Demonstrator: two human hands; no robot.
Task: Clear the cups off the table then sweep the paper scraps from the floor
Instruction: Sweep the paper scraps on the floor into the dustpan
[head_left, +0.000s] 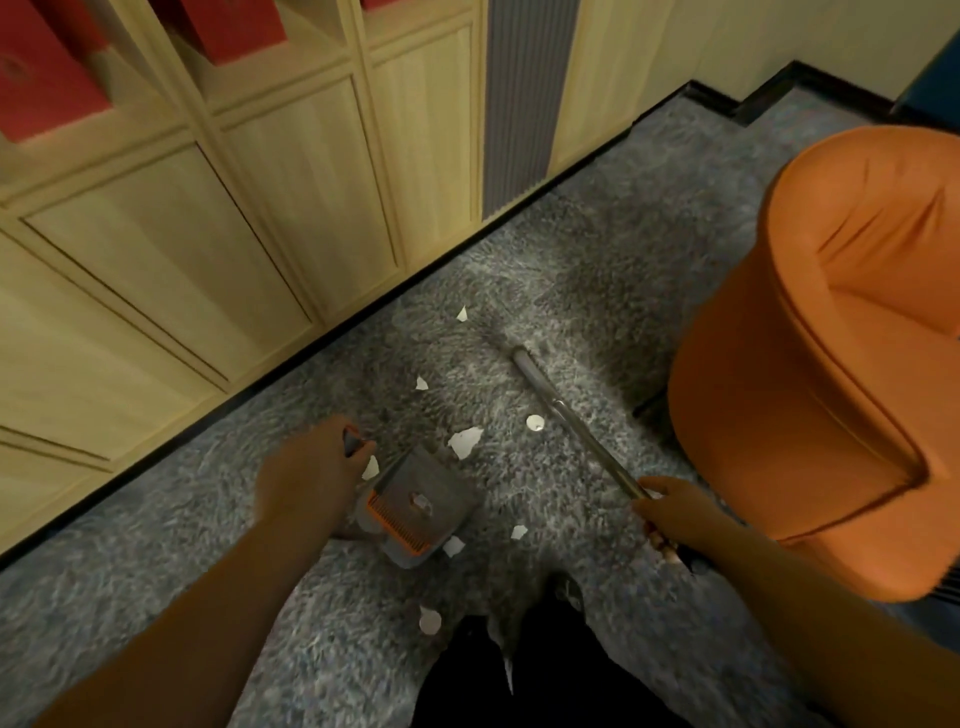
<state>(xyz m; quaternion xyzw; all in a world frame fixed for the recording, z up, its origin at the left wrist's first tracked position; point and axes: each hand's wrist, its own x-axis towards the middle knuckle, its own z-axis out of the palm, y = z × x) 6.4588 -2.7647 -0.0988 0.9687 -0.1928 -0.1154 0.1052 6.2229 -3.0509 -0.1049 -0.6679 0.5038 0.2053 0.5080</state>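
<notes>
Left hand (306, 467) grips one dustpan (421, 506); right hand (675, 514), one broom (566, 421).

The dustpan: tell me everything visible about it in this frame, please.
The dustpan is a grey tray, plastic by the look, with an orange comb-toothed strip along its near edge. It sits low on the grey carpet, its open mouth facing away from the person. The left hand grips its dark, orange-tipped handle. One paper scrap lies inside; other scraps lie beside its front, left and near edges. Whether its lip touches the carpet cannot be told.
</notes>
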